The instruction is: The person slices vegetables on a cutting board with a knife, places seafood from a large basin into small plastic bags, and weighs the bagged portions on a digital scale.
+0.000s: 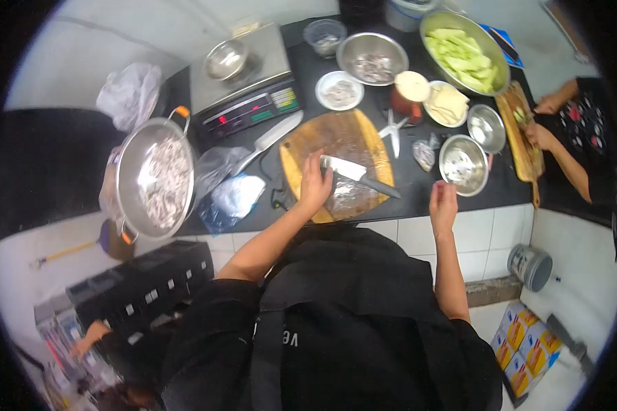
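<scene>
My left hand (315,183) rests on the round wooden cutting board (298,147), its fingers stretched out beside the tip of a knife (346,168). The knife lies across the board with its dark handle toward the right edge. Part of the board looks wet. My right hand (443,201) is raised at the near left rim of a metal bowl (463,164) with white pieces in it. Its fingertips are drawn together, and what they hold, if anything, is too small to tell.
A scale (250,109), a cleaver (275,133) and a large steel basin (122,179) are left of the board. Scissors (393,131), a red mug (406,104) and several bowls stand beyond. A co-worker's hands (543,123) are at another board (531,161) on the right.
</scene>
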Tool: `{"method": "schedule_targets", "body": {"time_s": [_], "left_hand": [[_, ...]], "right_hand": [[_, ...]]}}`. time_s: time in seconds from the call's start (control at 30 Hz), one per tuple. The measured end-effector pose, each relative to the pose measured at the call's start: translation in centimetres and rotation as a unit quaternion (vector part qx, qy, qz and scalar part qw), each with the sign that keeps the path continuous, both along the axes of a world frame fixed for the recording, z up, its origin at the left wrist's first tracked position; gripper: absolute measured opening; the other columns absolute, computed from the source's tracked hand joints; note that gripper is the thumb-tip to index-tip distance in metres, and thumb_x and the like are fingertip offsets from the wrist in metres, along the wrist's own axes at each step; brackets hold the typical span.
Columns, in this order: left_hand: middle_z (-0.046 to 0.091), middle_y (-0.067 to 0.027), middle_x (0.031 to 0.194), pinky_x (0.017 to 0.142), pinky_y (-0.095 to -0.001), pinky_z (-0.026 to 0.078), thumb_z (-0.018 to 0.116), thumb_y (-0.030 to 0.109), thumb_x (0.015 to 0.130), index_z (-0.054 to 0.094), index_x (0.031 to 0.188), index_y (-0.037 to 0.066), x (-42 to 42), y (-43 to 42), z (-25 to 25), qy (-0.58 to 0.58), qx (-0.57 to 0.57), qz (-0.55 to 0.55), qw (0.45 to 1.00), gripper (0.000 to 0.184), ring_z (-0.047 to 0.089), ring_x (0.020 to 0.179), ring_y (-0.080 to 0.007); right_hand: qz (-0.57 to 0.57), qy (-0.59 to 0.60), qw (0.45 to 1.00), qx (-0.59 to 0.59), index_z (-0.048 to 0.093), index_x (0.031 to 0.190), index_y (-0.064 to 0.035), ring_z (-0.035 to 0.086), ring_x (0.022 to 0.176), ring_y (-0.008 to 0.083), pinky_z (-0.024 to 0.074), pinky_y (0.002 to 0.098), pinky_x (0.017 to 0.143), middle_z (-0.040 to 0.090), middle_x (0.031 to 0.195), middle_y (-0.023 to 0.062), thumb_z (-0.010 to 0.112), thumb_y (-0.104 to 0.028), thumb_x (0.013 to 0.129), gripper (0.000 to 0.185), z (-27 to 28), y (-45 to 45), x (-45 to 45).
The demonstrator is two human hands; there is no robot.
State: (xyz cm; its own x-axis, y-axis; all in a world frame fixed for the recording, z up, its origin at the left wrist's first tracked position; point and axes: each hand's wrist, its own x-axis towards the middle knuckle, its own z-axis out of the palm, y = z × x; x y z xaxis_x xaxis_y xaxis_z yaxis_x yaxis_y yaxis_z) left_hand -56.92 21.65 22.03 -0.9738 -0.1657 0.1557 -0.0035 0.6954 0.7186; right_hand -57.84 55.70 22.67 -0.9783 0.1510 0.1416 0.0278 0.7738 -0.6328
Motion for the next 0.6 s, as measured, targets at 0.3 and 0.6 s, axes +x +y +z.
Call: {"method": "schedule_targets", "body": {"time_s": [0.3, 0.6], "left_hand": [[0.050, -0.0224, 0.109, 0.091, -0.0460, 0.041, 0.068, 0.011, 0.072, 0.044, 0.118, -0.001, 6.5, -5.4, -2.6, -0.056, -0.099, 0.030, 0.993, 0.053, 0.049, 0.105, -0.0394], [0.041, -0.0188, 0.129, 0.104, -0.0497, 0.033, 0.074, 0.014, 0.067, 0.041, 0.125, -0.003, 7.8, -6.4, -1.6, -0.108, -0.148, -0.056, 0.982, 0.069, 0.039, 0.124, -0.0371]], "right_hand": [[0.156, -0.051, 0.952, 0.258, 0.044, 0.130, -0.0035, 0.038, 0.121, 0.0453, 0.0339, 0.0469, 0.103, 0.036, 0.133, 0.0295, 0.056, 0.000, 0.073, 0.058, -4.8, -5.1, -6.8], [0.158, -0.015, 0.932, 0.327, 0.053, 0.114, -0.0016, 0.051, 0.106, 0.0424, 0.0436, 0.0462, 0.089, 0.044, 0.128, 0.0284, 0.046, -0.004, 0.083, 0.032, -7.1, -3.0, -10.7]]}}
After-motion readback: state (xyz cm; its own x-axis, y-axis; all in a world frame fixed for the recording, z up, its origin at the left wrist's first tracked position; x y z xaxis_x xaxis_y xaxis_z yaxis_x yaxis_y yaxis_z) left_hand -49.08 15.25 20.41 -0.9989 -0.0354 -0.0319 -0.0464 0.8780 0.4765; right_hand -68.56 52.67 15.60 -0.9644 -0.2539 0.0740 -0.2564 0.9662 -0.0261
